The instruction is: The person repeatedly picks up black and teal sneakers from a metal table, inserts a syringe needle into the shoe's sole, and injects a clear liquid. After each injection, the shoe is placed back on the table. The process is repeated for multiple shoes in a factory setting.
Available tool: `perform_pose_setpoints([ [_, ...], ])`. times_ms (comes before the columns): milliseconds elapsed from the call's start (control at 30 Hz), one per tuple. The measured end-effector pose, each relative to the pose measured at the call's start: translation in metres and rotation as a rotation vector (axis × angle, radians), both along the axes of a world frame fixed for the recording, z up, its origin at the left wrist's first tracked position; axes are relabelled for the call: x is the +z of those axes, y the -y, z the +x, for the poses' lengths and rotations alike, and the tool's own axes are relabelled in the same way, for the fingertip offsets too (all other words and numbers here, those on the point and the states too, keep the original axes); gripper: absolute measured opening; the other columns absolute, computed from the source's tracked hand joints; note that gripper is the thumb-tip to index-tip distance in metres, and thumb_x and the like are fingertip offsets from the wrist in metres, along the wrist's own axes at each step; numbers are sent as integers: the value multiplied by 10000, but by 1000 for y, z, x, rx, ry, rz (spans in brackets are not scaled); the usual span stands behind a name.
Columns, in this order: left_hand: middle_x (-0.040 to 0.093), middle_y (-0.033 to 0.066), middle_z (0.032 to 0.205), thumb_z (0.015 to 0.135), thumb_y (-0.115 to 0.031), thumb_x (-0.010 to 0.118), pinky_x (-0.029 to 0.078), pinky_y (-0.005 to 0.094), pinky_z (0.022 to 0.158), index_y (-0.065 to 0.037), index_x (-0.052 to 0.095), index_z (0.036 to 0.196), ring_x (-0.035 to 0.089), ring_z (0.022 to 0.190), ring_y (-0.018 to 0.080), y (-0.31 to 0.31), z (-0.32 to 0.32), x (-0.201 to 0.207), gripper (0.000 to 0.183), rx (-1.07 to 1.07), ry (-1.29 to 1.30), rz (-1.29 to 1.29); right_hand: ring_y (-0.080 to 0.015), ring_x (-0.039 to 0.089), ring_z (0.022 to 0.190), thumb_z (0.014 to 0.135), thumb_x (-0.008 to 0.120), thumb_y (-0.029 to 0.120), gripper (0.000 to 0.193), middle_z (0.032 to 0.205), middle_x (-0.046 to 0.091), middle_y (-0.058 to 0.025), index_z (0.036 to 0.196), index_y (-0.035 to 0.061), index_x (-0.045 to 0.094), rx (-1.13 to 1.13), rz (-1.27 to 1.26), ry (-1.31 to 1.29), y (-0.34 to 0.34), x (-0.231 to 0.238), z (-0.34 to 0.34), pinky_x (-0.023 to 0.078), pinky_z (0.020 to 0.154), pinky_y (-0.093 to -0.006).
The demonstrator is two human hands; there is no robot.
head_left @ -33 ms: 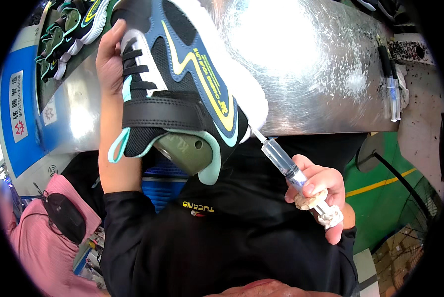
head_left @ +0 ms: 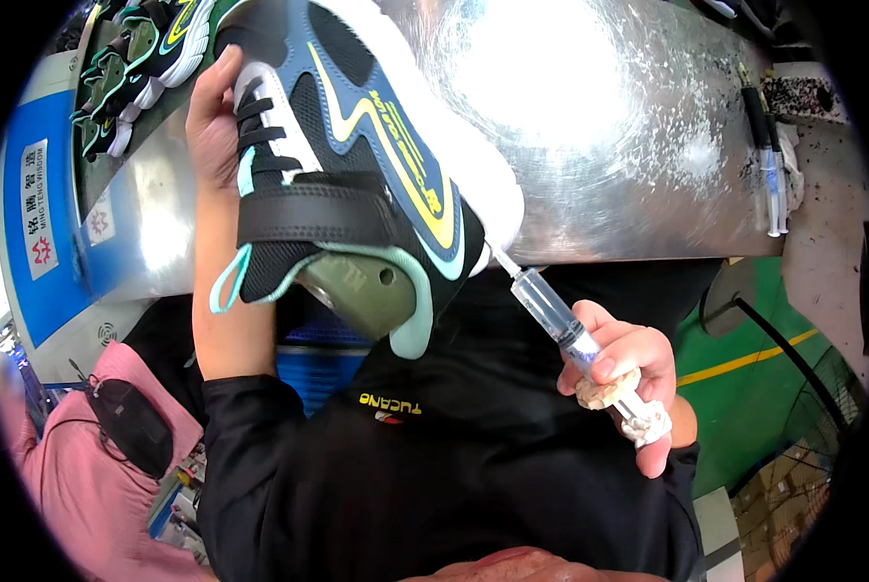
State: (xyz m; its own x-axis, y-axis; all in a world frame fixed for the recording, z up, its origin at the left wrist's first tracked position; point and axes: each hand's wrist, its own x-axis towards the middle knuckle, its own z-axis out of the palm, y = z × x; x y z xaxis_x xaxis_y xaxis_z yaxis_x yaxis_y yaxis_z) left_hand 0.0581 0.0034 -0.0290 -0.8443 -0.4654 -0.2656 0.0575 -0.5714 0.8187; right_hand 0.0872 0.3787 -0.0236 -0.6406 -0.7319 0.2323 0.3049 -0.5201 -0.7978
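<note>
A sneaker (head_left: pixel 357 145) in black, slate blue and yellow hangs tilted over the bench edge, its white sole (head_left: pixel 468 160) facing right. Its black strap (head_left: pixel 318 215) crosses the laces, and an olive-green insert (head_left: pixel 362 291) shows at the mint-lined collar. My left hand (head_left: pixel 213 121) grips the sneaker from its far left side; most of the fingers are hidden behind it. In my right hand (head_left: pixel 638 364) is a clear syringe (head_left: pixel 543 303), its thumb end and finger flange wrapped in whitish padding. The syringe's tip meets the sole's edge near the heel.
Beneath the sneaker spreads a shiny metal bench (head_left: pixel 590 209) with white residue. More sneakers (head_left: pixel 144 63) stand at the far left. Pen-like tools (head_left: pixel 769 160) lie at the right edge. A person in pink (head_left: pixel 95 466) is at the lower left; a fan (head_left: pixel 793 364) stands at the right.
The sneaker has shifted and turned very slightly to the left. The syringe tip stays at the sole's edge, and my right hand is practically still.
</note>
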Motion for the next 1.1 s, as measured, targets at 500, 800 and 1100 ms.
perform_pose_setpoints([
  [500,544,173,1215,883,-199,506,420,388,985,54,408,1277,536,1124,271,21,127,26,478,-113,272,-150,-154,426,683,526,834,524,808,929,659,-41,1085,-6,589,-40,103,-182,24,-12,-12,332,645,-278],
  [800,417,227,1347,806,-111,586,339,455,1066,62,298,1355,443,1236,335,-35,185,37,643,-227,346,106,-174,418,688,494,850,491,799,937,657,-39,1069,-4,597,-35,174,-285,30,-7,-12,339,648,-290],
  [1100,362,226,1386,718,-91,692,345,496,1053,-22,191,1425,406,1266,352,-88,196,22,870,-327,272,335,-158,422,725,545,801,608,835,856,626,-62,1078,12,561,-88,198,-310,33,2,-3,324,645,-280],
])
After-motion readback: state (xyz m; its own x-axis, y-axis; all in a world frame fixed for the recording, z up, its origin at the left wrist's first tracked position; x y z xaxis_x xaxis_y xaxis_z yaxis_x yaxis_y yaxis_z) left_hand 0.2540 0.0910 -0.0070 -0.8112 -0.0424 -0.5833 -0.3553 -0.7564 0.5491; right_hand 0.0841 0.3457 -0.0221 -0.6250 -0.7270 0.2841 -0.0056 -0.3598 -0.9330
